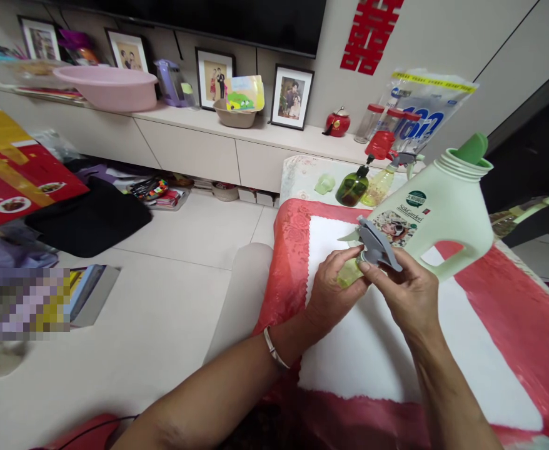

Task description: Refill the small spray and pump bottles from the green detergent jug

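Observation:
My left hand point(333, 287) is wrapped round a small bottle point(348, 273) of yellowish liquid, tilted over the table. At the bottle's neck, my right hand point(408, 290) grips its grey spray head point(377, 245). Just beyond the hands stands a large pale green jug point(448, 206) with a handle and a green cap piece point(472, 149) at its mouth. A white cloth point(359, 356) lies beneath on the red table cover point(291, 262). My fingers hide most of the small bottle.
Behind the jug are a dark green pump bottle point(352, 187), another yellow spray bottle point(378, 187) and a light green crumpled item point(324, 183). Along the wall, a low cabinet point(199, 134) bears picture frames and a pink basin point(110, 87). A red box point(25, 178) is at left.

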`<state>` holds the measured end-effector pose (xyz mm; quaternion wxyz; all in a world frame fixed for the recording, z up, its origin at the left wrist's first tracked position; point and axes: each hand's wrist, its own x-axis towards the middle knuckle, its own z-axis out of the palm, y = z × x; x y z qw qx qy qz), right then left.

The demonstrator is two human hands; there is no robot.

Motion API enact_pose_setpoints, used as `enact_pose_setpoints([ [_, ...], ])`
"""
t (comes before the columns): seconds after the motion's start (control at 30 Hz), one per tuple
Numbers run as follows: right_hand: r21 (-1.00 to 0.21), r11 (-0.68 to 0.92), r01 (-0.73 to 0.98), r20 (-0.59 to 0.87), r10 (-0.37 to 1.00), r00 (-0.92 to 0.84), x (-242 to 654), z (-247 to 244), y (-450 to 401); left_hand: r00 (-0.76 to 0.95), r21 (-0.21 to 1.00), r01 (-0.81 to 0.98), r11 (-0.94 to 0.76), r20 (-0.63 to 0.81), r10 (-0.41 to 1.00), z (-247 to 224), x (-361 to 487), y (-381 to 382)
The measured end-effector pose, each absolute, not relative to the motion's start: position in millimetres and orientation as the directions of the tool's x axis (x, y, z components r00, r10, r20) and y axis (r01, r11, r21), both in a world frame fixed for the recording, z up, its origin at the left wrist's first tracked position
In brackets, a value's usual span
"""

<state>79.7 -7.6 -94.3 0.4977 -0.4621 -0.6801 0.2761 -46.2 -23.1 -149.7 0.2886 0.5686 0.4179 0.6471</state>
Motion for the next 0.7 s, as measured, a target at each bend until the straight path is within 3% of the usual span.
enact_pose_setpoints([
  [0.17,-0.761,0.498,0.416,0.534,0.845,-0.034,75.6,-105.3,-7.8,-0.216,0.894,0.029,-0.447,0.442,0.870,-149.1,-44.8,-24.1],
  [0.37,-0.781,0.446,0.437,0.515,0.856,0.048,71.8,-113.6,-11.9,-0.195,0.892,0.044,-0.450,0.449,0.872,-145.7,-46.8,-26.3],
  [0.57,-0.730,0.513,0.450,0.540,0.838,-0.079,76.4,-110.5,-16.9,-0.175,0.870,0.040,-0.491,0.490,0.854,-146.6,-47.8,-25.3],
  [0.7,-0.769,0.467,0.437,0.538,0.842,0.045,73.3,-118.6,-13.2,-0.166,0.872,0.076,-0.484,0.490,0.856,-149.4,-46.8,-24.1],
])
